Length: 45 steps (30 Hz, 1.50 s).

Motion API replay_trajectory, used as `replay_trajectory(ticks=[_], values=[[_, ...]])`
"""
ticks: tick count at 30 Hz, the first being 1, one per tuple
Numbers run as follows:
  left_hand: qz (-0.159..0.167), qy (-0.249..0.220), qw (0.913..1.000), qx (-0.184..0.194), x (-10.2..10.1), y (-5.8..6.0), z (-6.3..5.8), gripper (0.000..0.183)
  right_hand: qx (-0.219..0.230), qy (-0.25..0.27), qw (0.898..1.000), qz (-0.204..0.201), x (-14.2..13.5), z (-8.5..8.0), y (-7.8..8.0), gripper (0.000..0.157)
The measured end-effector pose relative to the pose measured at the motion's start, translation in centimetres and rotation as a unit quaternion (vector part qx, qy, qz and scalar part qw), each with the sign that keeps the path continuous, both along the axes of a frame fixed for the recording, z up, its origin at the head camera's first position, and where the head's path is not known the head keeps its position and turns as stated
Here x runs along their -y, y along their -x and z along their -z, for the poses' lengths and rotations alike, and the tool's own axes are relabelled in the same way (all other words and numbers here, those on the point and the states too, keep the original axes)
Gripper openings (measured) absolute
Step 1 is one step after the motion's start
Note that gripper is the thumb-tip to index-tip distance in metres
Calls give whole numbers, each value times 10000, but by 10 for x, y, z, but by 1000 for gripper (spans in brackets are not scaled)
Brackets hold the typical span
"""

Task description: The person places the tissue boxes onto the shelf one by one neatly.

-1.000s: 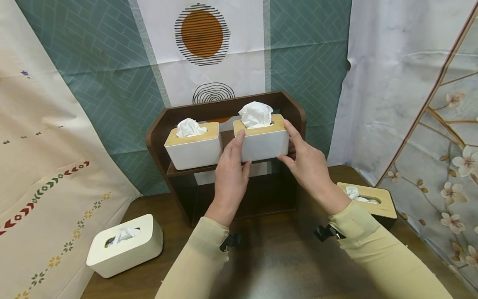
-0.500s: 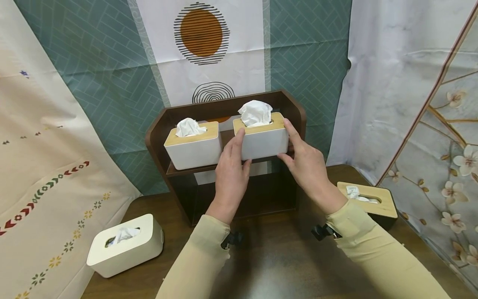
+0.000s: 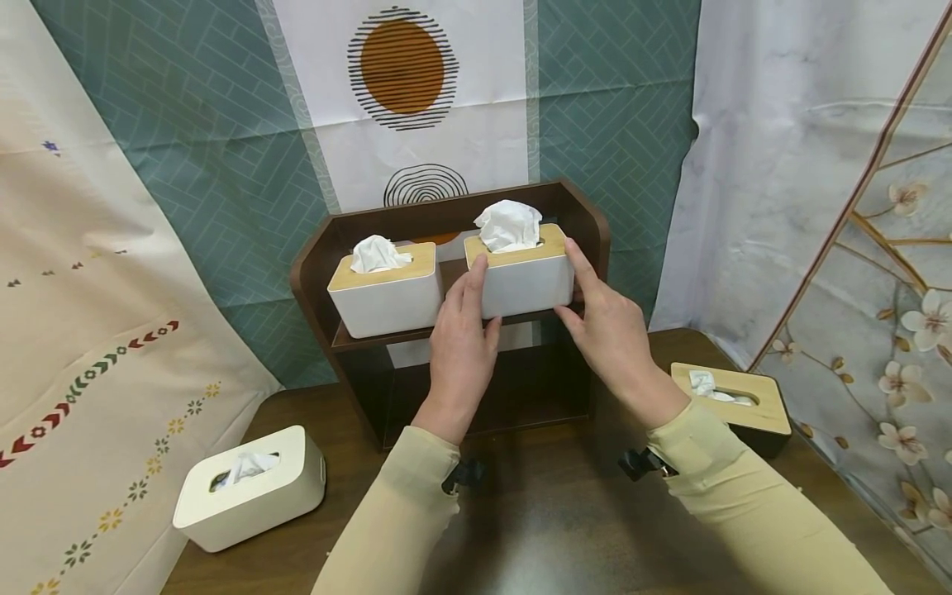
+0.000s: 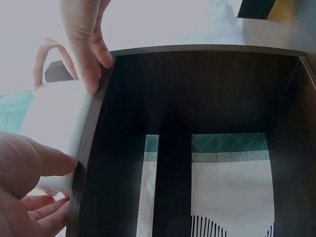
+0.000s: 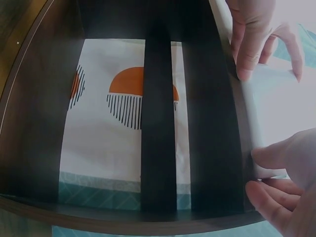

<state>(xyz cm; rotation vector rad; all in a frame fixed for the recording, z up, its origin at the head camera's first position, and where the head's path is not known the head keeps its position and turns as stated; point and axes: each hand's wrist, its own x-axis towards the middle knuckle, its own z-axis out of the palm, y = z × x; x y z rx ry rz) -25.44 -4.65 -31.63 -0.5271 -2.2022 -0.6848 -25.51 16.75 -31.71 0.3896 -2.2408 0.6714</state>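
Note:
On the upper shelf's right half sits a white tissue box point(image 3: 528, 285) with a light wooden lid and a tuft of tissue. My left hand point(image 3: 463, 339) holds its left end, thumb low at the front. The right end is held by my right hand point(image 3: 611, 330), its index finger at the lid's corner and thumb at the lower front edge. A matching tissue box point(image 3: 387, 302) stands on the shelf's left half, with a gap between the two. In the left wrist view, the held box's white wall point(image 4: 54, 113) lies right at the shelf edge between both hands.
The dark brown two-tier shelf point(image 3: 595, 227) stands at the back of the wooden table point(image 3: 550, 521). An all-cream tissue box point(image 3: 253, 500) lies at left. At right is a black tissue box with a wooden lid point(image 3: 769, 405). Patterned cloths hang behind and on both sides.
The held tissue box has shifted very slightly up and back on the shelf, both hands keeping hold of it. The other boxes have stayed in place.

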Motion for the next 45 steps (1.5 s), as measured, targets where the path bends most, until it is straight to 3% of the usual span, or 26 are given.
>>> replay_trajectory(ticks=[10,16,27,36,45], values=[[-112,-15,9999,13,2,-9,6,104,-241,62,9996,-139,0,5,-15,109],[-119,-27,9999,97,6,-23,9,99,-447,73,9989,-145,0,9,-28,100],[-193,57,9997,-102,19,-49,23,84,-644,-185,9977,83,8,33,-46,89],[-287,95,9995,-98,29,-63,38,78,-958,-311,9947,-218,24,55,-53,86],[-317,77,9990,-290,43,-72,46,74,-807,-630,9931,-573,45,69,-62,88]])
